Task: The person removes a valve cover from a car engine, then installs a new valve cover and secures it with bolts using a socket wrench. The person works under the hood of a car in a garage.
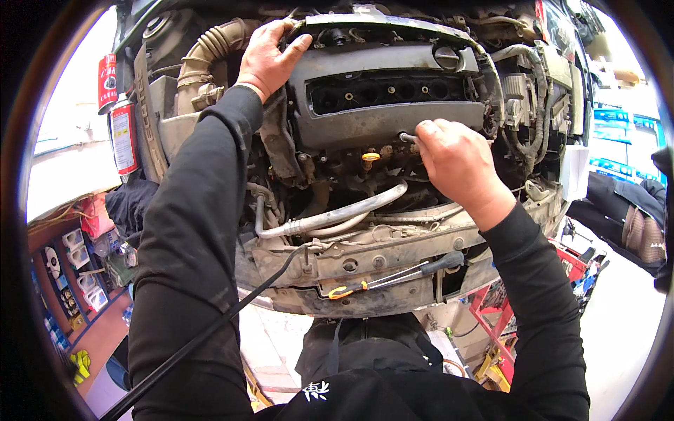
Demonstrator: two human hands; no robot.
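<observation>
A dark grey plastic engine cover lies over the engine, with a rectangular opening in its middle. My left hand rests at the cover's back left corner, thumb spread from the fingers; what lies under the fingertips is partly hidden. At the cover's front edge, my right hand is closed round a socket tool, most of it hidden in the fist. The tool's metal end meets the cover there. A yellow dipstick handle sits just in front, and a round oil filler cap at the back right.
Two screwdrivers, one with a yellow-orange handle and one with a black handle, lie on the front crossmember. A black cable crosses my left forearm. Red spray cans stand at left, beside a ribbed intake hose.
</observation>
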